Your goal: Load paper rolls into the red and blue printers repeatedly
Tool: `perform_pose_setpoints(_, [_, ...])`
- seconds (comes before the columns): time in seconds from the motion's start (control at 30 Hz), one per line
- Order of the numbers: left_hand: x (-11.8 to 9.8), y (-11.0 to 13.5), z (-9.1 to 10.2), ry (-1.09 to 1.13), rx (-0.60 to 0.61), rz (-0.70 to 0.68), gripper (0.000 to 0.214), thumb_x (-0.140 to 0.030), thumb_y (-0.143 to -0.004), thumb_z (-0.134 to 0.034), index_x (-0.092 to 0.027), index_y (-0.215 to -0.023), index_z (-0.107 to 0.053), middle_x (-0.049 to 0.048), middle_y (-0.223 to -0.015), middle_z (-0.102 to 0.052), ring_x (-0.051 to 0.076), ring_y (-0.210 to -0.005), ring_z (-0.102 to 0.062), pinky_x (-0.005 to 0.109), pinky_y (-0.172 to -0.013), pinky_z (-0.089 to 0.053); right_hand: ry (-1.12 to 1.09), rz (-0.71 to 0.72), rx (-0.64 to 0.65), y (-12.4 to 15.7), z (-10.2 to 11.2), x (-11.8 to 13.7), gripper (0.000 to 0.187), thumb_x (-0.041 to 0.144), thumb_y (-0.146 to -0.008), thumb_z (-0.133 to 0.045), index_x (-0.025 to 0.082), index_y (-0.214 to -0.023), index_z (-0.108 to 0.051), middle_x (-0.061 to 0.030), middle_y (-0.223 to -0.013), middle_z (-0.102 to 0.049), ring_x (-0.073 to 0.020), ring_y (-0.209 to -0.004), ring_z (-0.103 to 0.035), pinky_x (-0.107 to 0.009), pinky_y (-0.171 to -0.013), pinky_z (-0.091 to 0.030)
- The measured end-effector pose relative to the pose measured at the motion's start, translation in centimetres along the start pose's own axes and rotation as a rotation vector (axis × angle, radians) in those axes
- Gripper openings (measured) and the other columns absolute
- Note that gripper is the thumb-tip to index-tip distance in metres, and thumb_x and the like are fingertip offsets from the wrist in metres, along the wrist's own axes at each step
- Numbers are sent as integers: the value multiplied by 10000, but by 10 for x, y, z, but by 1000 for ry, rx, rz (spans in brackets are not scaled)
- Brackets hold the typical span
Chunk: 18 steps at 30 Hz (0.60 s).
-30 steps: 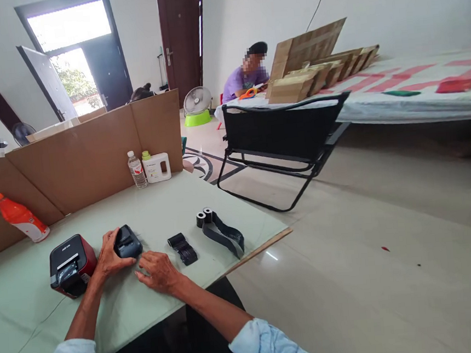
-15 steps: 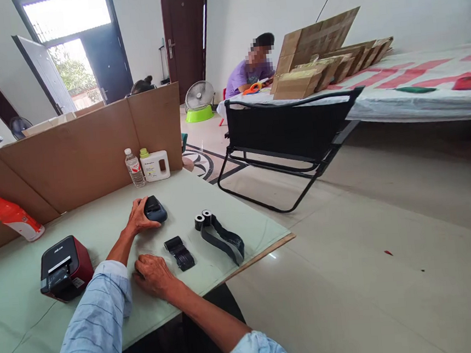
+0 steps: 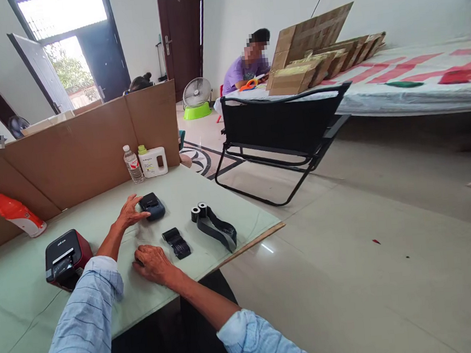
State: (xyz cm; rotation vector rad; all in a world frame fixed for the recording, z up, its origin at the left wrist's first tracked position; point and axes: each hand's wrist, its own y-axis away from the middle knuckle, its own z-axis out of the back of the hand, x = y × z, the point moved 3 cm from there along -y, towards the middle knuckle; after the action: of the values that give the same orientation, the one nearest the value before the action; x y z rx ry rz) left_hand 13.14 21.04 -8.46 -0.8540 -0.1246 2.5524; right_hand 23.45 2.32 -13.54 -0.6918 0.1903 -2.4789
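My left hand (image 3: 130,212) is beside a small dark blue device, perhaps a portable label printer (image 3: 153,207), on the pale green table (image 3: 142,311). Its thumb and fingers are spread apart at the device's left edge, and contact is hard to judge. Closer to me, my right hand (image 3: 154,262) rests on the tabletop with curled fingers; whatever may be inside them is hidden. To its right lies a short black ribbon roll, partly unwound (image 3: 176,243). Further right, a longer black ribbon (image 3: 216,230) trails from two small spools.
A black and red printer (image 3: 67,257) stands at left. An orange bottle (image 3: 16,213), a water bottle (image 3: 133,164) and a white jug (image 3: 153,162) line a cardboard screen (image 3: 92,145). A black folding chair (image 3: 280,123) stands beyond the table's right edge. A person (image 3: 243,71) sits farther back.
My left hand has loosened from the dark blue device and drawn slightly left, uncovering more of it. My right hand stays curled on the table. The view has shifted slightly.
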Motion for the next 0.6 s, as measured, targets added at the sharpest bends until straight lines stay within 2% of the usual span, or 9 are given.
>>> perform_pose_setpoints(0.2, [-8, 9, -5, -59, 34, 20, 692, -368, -680, -911, -182, -1318, -718, 198, -1573, -523, 415, -1470, -514, 579, -1243, -399, 1, -12, 6, 1, 5, 1, 159, 277, -1015, -624, 187, -1013, -755, -83, -1045, -766, -210, -964, -699, -298, -743, -446])
perform_pose_setpoints(0.3, [-19, 29, -10, -117, 28, 17, 614, -273, -714, -886, -193, -1301, -725, 178, -1554, -543, 400, -1447, -544, 561, -1236, -427, -18, -28, 9, 1, 8, 1, 161, 282, -1019, -624, 188, -1017, -756, -77, -1067, -775, -213, -994, -709, -296, -757, -451])
perform_pose_setpoints(0.4, [-45, 70, -11, -163, 23, -83, 539, -224, -803, -807, -229, -1333, -707, 141, -1562, -549, 351, -1424, -574, 528, -1222, -462, -48, -37, 40, 1, 9, 0, 160, 285, -1019, -626, 188, -1042, -751, -84, -1102, -782, -226, -1026, -715, -299, -777, -457])
perform_pose_setpoints(0.47, [-66, 109, -1, -194, -6, -162, 544, -218, -842, -772, -238, -1377, -676, 137, -1565, -558, 334, -1436, -564, 520, -1211, -479, -64, -40, 56, 2, 7, 0, 155, 263, -1017, -620, 189, -1078, -743, -96, -1126, -782, -231, -1034, -716, -300, -791, -461])
perform_pose_setpoints(0.53, [-86, 150, 23, -237, -116, -213, 537, -218, -876, -743, -248, -1405, -651, 132, -1574, -558, 315, -1450, -551, 507, -1216, -477, -70, -43, 49, 5, 2, -1, 146, 236, -1015, -609, 190, -1072, -735, -105, -1119, -778, -230, -1028, -711, -299, -807, -460])
perform_pose_setpoints(0.6, [-98, 192, 59, -309, -344, -196, 513, -252, -901, -734, -254, -1406, -641, 122, -1568, -564, 314, -1487, -508, 532, -1257, -422, -69, -35, 25, 9, -3, -3, 135, 239, -1018, -602, 191, -1006, -727, -99, -1081, -768, -226, -1005, -705, -299, -813, -450])
